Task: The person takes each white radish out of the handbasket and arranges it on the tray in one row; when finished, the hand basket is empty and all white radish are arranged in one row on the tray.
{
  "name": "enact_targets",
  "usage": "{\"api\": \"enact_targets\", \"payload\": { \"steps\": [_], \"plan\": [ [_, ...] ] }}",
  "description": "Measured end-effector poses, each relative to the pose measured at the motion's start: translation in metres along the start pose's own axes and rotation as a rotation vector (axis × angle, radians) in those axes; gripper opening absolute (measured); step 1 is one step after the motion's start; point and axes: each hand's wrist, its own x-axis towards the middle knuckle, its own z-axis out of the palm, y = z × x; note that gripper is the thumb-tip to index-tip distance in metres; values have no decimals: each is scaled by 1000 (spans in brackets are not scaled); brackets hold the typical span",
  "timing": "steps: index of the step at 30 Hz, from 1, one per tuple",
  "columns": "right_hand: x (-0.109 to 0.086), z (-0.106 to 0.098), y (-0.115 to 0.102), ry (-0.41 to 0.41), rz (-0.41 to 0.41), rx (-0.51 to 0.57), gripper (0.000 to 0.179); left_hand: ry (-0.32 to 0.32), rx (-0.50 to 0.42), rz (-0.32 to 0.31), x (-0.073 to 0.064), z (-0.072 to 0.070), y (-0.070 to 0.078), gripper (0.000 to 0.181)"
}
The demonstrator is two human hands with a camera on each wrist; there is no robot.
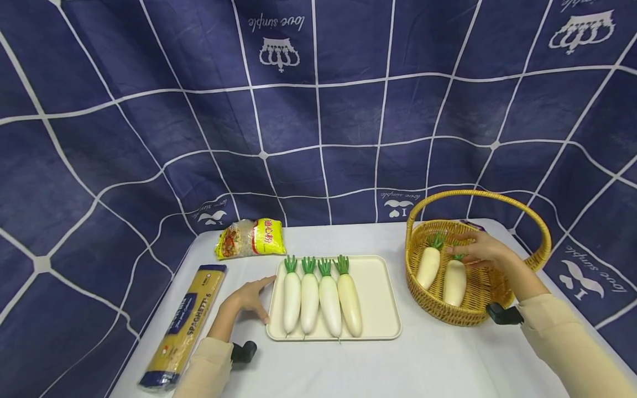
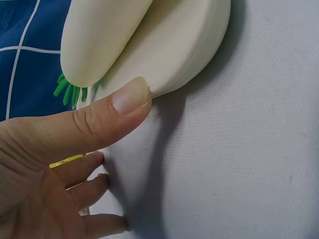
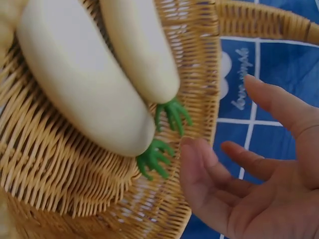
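Several white radishes with green tops lie side by side on a cream tray. At the tray's left edge, my left hand has its fingers spread, the thumb right by the rim in the left wrist view. Two more white radishes lie in a wicker basket with a tall handle. Over this basket, my right hand holds nothing. Its fingers are loosely bent beside the green leaves in the right wrist view, with the thumb apart.
A long spaghetti pack lies along the table's left side. Near the back left is a yellow-and-clear food bag. A blue checked cloth hangs behind the white table. Something dark purple shows behind the basket's rim.
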Motion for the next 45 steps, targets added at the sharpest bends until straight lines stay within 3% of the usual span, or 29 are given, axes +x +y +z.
{"api": "enact_targets", "payload": {
  "steps": [11, 18, 23, 33, 45],
  "plan": [
    [11, 0, 12, -64, 146, -125, 101, -3, -2, 13, 0, 0, 0, 108],
    [18, -1, 16, -62, 177, -141, 65, -3, -15, 8, 0, 0, 1, 109],
    [22, 2, 18, -53, 193, -133, 54, -10, -10, 0, 1, 0, 1, 109],
    [29, 6, 22, -116, 172, -103, 64, -2, -1, -8, 1, 1, 2, 109],
    [32, 11, 21, -163, 155, -97, 97, -8, -8, -10, 1, 1, 1, 110]
  ]
}}
